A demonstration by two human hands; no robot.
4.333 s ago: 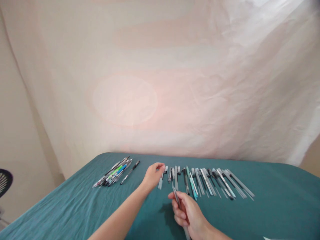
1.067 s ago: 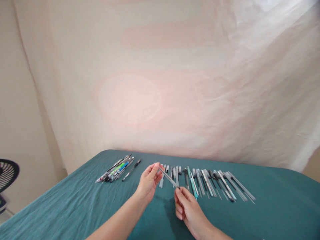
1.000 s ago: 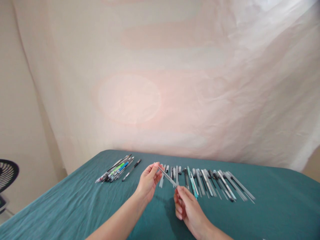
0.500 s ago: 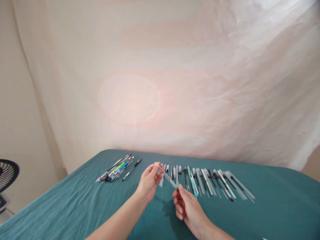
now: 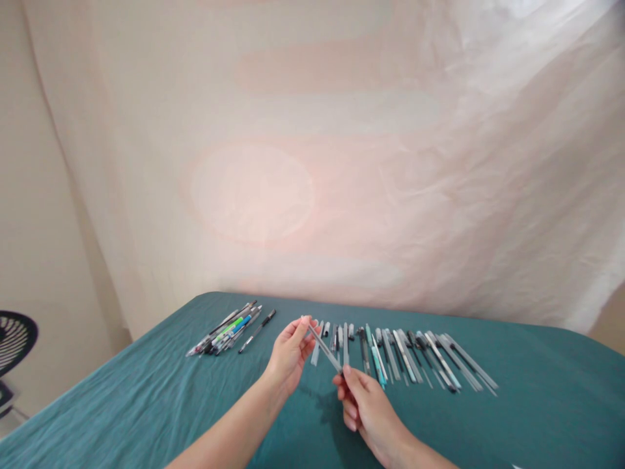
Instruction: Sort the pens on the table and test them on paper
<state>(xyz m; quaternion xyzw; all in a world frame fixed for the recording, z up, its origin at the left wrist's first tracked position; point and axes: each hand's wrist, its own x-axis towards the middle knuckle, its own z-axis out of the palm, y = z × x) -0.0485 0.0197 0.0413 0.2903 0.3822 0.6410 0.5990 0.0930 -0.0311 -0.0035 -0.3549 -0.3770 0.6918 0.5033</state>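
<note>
A slim, greyish see-through pen (image 5: 325, 348) slants between my two hands above the cloth. My left hand (image 5: 290, 348) pinches its upper end with thumb and fingertips. Its lower end, dark at the tip, is gripped by my right hand (image 5: 364, 400), fingers curled under the thumb. Whether the pen is whole or only a barrel I cannot tell. Just beyond the hands lie loose pen parts, among them a clear barrel (image 5: 346, 345) and a small cap (image 5: 351, 332).
A teal cloth (image 5: 146, 391) covers the table. On the left lies a pile of pens (image 5: 229, 329), with a single black pen (image 5: 257, 331) beside it. Several pens and barrels, including a mint-coloured pen (image 5: 378, 365), form a row on the right. A black fan (image 5: 17, 342) stands past the left edge.
My right hand has shifted slightly left with its end of the pen, so the pen slants a little more steeply. My left hand has barely moved.
</note>
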